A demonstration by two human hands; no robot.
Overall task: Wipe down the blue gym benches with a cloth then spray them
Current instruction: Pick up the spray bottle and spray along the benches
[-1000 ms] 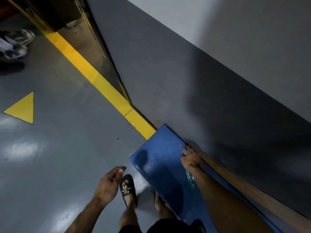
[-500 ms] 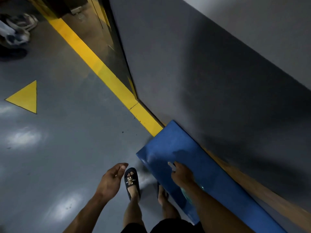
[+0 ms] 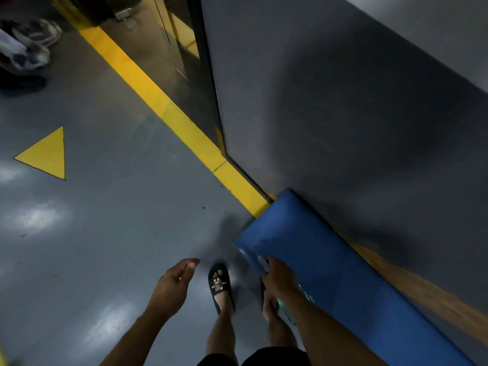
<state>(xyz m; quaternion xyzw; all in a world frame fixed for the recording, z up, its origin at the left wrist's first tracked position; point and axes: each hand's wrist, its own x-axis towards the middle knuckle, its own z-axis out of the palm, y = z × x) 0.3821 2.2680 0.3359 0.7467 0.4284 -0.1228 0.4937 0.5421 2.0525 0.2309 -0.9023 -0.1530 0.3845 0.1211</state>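
A long blue padded gym bench (image 3: 324,249) runs along the grey wall from the centre to the lower right. My right hand (image 3: 280,277) hovers over the bench's near front edge, close to its end corner, and is shut on a spray bottle (image 3: 303,295). The bottle's white nozzle (image 3: 262,262) sticks out past my fingers, and its greenish clear body shows under my wrist. My left hand (image 3: 173,283) hangs open over the floor, left of the bench, holding nothing. No cloth is in view.
A grey wall (image 3: 343,114) stands behind the bench, with a wooden strip (image 3: 412,289) along its foot. A yellow floor stripe (image 3: 163,112) leads to a glass door (image 3: 169,48). A yellow triangle (image 3: 46,154) marks the grey floor. Shoes (image 3: 29,46) lie at the top left. My sandalled foot (image 3: 220,286) stands beside the bench.
My right hand with the spray bottle has moved from the wall side of the bench top across to its near front edge. My left hand has stayed open.
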